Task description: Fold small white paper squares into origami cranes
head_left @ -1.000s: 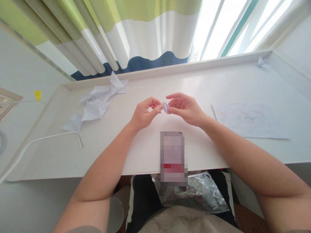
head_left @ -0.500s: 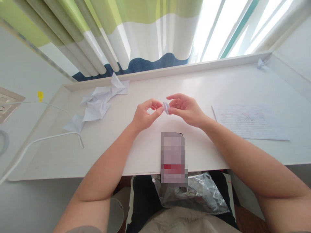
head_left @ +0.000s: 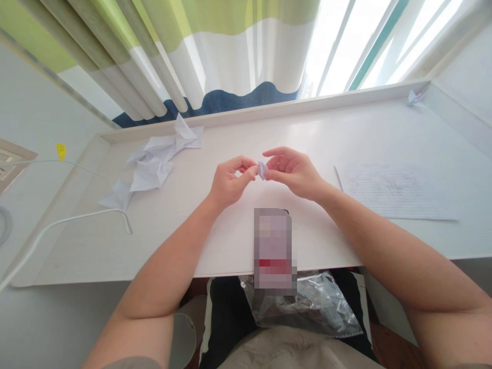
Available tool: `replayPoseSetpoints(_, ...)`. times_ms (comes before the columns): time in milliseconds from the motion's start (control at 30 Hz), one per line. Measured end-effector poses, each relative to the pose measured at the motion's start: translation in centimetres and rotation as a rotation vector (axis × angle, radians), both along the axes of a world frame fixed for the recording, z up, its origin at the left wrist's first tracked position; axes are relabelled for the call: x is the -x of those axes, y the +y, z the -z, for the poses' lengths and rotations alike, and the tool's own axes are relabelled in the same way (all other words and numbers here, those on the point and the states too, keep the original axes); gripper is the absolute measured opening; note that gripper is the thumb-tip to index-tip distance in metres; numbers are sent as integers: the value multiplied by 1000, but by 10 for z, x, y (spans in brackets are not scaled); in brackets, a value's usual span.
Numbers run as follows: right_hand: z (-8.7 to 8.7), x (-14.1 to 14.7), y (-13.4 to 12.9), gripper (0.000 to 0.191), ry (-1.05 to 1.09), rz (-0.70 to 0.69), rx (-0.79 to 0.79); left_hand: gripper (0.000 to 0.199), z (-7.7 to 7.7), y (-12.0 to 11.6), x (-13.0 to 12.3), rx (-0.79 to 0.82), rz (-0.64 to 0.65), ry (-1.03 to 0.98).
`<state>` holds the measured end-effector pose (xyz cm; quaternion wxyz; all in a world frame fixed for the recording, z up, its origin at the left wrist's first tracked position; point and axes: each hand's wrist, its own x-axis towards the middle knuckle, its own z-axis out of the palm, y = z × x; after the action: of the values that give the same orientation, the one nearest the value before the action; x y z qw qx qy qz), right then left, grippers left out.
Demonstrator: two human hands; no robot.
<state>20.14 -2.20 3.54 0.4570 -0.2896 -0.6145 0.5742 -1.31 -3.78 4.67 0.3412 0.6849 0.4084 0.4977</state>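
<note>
Head view: left hand [head_left: 229, 182] has thumb and index pinched on one edge of a small folded paper [head_left: 263, 170]. Right hand [head_left: 294, 173] pins the other side with its thumb, index poking out loose above; what's behind the paper is hard to tell. So the little thing sits between both hands, over the white desk [head_left: 230, 238]. Below it there's a pixelated slab [head_left: 273, 243], more folded papers [head_left: 151, 173] off left, a lined sheet [head_left: 400, 195] off right.

Imo the risk is a tear or a skewed crease if the hands tug unevenly, or it pops out, since the grip area's tiny.

Vs half a second ago? Barely anything: same pinch, framing's just nudged, with slightly less of the wall panel [head_left: 17, 160] showing.
</note>
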Motion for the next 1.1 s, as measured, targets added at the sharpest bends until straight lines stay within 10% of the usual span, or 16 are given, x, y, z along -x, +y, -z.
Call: replayPoseSetpoints(1100, -2, 1, 0, 50, 48, 23, 31, 33, 8, 2, -3, 146, 35, -15)
